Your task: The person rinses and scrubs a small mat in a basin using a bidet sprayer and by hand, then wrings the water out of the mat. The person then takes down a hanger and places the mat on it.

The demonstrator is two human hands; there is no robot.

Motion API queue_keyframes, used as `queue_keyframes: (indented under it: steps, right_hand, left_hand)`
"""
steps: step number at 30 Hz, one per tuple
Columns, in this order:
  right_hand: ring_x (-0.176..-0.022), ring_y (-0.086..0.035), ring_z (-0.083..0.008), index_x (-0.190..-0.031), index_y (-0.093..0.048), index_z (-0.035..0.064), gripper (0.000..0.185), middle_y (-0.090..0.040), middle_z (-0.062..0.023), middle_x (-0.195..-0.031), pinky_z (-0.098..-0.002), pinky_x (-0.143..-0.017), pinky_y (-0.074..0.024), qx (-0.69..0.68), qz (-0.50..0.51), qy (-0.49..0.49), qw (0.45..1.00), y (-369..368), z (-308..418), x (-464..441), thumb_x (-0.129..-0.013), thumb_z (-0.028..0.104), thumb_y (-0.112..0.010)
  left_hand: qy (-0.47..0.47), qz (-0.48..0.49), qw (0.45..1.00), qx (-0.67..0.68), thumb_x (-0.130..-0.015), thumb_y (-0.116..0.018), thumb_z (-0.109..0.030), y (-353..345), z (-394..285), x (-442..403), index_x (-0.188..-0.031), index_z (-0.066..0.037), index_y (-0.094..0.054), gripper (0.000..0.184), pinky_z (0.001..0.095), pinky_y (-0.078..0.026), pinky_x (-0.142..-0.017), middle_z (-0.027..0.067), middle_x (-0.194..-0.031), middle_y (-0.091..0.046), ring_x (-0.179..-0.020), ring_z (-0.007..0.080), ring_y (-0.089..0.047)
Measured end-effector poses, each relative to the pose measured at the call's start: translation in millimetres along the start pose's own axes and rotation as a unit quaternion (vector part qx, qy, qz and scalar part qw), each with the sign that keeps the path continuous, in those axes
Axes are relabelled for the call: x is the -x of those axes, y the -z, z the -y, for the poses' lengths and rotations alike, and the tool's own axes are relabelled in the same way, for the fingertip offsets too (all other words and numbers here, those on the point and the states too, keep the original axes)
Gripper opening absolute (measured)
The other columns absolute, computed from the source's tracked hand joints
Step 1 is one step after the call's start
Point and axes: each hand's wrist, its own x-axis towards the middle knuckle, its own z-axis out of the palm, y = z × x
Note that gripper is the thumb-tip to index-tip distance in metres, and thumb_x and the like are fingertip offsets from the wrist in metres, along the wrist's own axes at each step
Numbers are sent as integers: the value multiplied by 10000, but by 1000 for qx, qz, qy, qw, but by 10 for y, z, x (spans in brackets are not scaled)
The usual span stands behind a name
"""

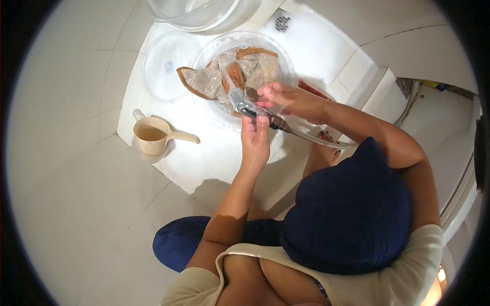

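Observation:
My left hand (256, 143) is wrapped round the handle of a grey and black spray nozzle (240, 102). Water runs from its head over soaked beige cloth with brown edges (263, 69), which lies in a clear round basin (288, 61). Close to the right side of the nozzle, my right hand (280, 98) has its fingers curled and wet; what they grip is too small to make out. From the handle a clear hose (316, 143) leads off to the right.
A beige dipper (152, 135) holding liquid stands on the left. Behind it lies a clear round lid (171, 66). Another clear tub (199, 18) is at the top, near a floor drain (282, 23). A reddish brush-like object (314, 89) lies right of the basin.

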Motion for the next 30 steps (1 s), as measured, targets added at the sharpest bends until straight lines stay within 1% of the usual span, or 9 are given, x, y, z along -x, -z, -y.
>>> queue_keyframes:
  steps: [3,10,14,16,19,23,25,27,30]
  right_hand:
    - [-1011,-461,-103,-1151,-492,61,407,-534,-37,-1048,-251,-844,-371,121,-29,40,991,280,-53,-206,-907,386,-484]
    - [-808,-538,-121,-1066,-528,23,306,-565,-46,-864,-279,-748,-443,211,-31,33,976,484,-13,-474,-900,277,-488]
    - [-891,-507,-110,-1212,-464,37,359,-546,-35,-994,-246,-802,-418,258,-56,56,963,689,-339,-404,-925,250,-440]
    - [-903,-512,-124,-1253,-431,44,383,-541,-50,-1005,-247,-803,-423,54,-155,24,986,613,-303,-213,-923,240,-435]
    - [-918,-516,-135,-1288,-397,61,407,-536,-62,-1006,-239,-800,-423,116,-181,127,968,756,-490,-243,-920,231,-428]
    - [-886,-522,-140,-1261,-421,75,392,-542,-70,-982,-234,-776,-430,154,-275,120,942,796,-543,-68,-920,267,-426]
    - [-838,-522,-145,-1222,-443,86,408,-543,-70,-944,-243,-757,-432,-105,-277,-32,955,638,-298,213,-929,368,-402]
    - [-840,-547,-175,-1168,-484,72,378,-537,-97,-1024,-284,-811,-444,-95,-300,-52,948,723,-483,241,-930,352,-397]
    - [-714,-535,-149,-1093,-491,5,470,-534,-62,-899,-271,-758,-440,-215,-263,-30,940,558,-467,467,-933,431,-372]
  left_hand:
    - [55,29,994,87,-937,-424,-343,-12,136,72,-1162,-33,-372,387,365,-436,-871,120,-1031,-542,-973,232,-557]
    - [61,146,986,56,-940,-399,-359,-206,55,175,-1178,-14,-334,424,326,-463,-777,103,-975,-534,-896,198,-569]
    - [70,212,973,62,-939,-399,-372,-316,110,184,-1206,-7,-336,457,308,-452,-775,87,-973,-533,-893,175,-558]
    - [84,223,970,57,-936,-399,-386,-373,131,189,-1206,-7,-345,468,304,-450,-777,83,-972,-533,-894,170,-556]
    - [81,242,964,80,-935,-396,-397,-445,180,223,-1198,-7,-368,471,294,-442,-779,78,-968,-538,-887,155,-550]
    - [60,273,960,6,-941,-390,-381,-544,240,139,-1155,-5,-399,432,284,-436,-766,69,-941,-552,-846,138,-542]
    - [53,266,963,-2,-946,-389,-365,-563,188,34,-1137,-3,-410,410,281,-437,-757,64,-925,-558,-827,136,-542]
    - [67,240,968,-18,-952,-389,-331,-583,147,-69,-1099,-4,-433,360,266,-438,-732,52,-881,-568,-796,128,-543]
    - [66,219,973,4,-956,-386,-265,-622,300,-181,-1081,-8,-449,293,258,-444,-700,46,-852,-575,-770,125,-549]
